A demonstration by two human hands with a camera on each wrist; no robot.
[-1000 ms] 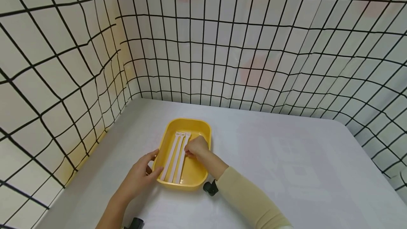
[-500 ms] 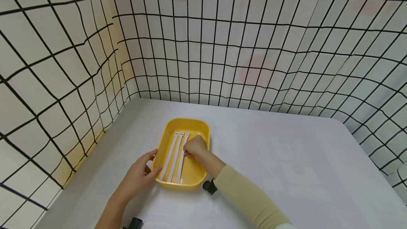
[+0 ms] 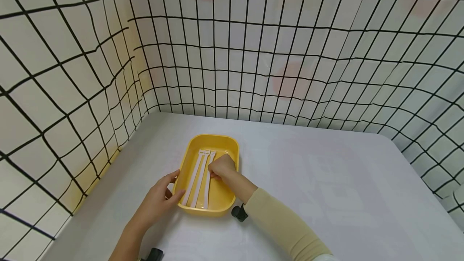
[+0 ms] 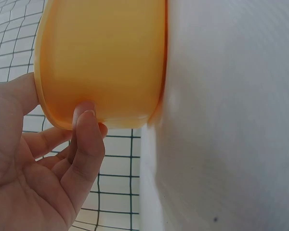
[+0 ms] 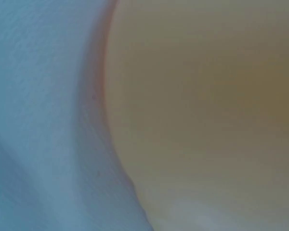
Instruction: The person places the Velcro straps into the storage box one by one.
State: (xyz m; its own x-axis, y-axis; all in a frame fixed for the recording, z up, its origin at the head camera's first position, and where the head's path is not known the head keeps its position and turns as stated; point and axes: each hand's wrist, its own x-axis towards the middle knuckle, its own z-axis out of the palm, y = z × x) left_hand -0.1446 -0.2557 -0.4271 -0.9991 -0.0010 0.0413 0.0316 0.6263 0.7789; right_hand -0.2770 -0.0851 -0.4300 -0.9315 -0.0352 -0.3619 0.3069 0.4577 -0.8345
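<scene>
In the head view, a yellow tray (image 3: 206, 212) stands on the white table. Three slim white straps with slotted heads lie lengthwise in it, side by side. My left hand (image 3: 157, 196) holds the tray's left side; the left wrist view has its thumb at the rim and bent fingers (image 4: 89, 139) against the outer wall. Reaching into the tray, my right hand (image 3: 222, 166) pinches the rightmost white strap (image 3: 207, 190) along its upper half, with the fingertips partly hidden. The left strap (image 3: 193, 180) and middle strap (image 3: 199, 182) lie untouched. Only a blurred tray wall (image 5: 207, 96) fills the right wrist view.
Black grid netting (image 3: 232, 57) over white sheeting surrounds the back and sides of the table (image 3: 326, 180). A wrist camera (image 3: 239, 213) on the right arm sits close to the tray's lower right corner. Table surface extends widely to the right.
The lower end of the rightmost strap has shifted slightly right, away from the middle strap. My left hand keeps its place on the tray.
</scene>
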